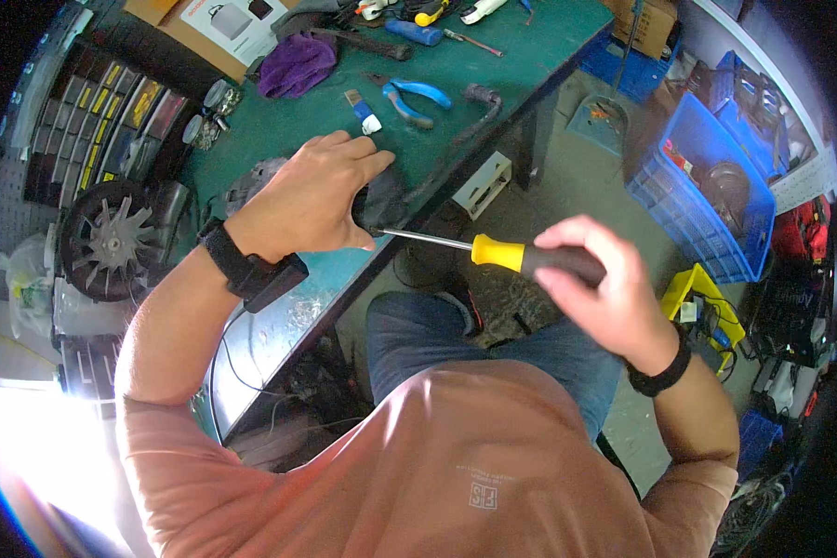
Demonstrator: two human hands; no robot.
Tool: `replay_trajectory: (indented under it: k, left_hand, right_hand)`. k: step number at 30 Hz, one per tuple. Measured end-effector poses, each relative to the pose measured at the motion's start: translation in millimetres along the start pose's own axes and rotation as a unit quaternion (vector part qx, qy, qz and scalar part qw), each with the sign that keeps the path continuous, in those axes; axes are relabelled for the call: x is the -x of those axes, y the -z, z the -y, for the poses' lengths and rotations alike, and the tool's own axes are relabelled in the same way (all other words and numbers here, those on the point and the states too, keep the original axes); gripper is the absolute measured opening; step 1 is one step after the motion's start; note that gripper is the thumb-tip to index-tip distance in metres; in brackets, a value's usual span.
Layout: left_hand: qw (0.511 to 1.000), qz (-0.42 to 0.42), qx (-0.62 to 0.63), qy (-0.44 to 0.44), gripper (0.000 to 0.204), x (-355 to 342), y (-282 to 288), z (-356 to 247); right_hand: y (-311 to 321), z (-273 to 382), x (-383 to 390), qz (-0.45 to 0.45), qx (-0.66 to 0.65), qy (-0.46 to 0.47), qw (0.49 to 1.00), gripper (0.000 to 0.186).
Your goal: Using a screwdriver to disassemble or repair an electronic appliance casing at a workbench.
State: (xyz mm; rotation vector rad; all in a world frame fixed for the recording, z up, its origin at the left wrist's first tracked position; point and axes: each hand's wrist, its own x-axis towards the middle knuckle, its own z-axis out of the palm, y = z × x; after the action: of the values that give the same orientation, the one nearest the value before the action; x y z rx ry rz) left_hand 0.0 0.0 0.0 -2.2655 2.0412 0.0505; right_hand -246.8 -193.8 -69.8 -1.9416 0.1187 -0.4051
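Note:
My right hand is wrapped round the handle of a screwdriver with a yellow collar and a black grip. Its steel shaft lies nearly level, pointing left, and the tip meets a dark part at the table's edge. Over that part lies my left hand, fingers bent across its top and thumb stretched toward the screwdriver tip. Most of the part is hidden under this hand, so its kind does not show. A black band with a boxy unit sits on my left wrist.
On the green table lie blue-handled pliers, a brush, a purple cloth and a dark bent tool. A finned wheel and drawer cabinet stand left. Blue crates and a yellow bin stand right.

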Motion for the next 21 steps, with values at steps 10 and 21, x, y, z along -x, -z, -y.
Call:
replay_trajectory:
  k: [10, 21]
  left_hand:
    - [1.000, 0.021, 0.012, 0.007, 0.091, 4, 4, -2]
    - [0.999, 0.019, 0.018, 0.023, 0.090, 0, 3, -2]
  right_hand:
    - [-17, -4, 12, -0.078, -0.490, -0.304, 0.813, 0.043]
    - [-19, -19, 3, -0.121, -0.070, 0.041, 0.989, 0.029]
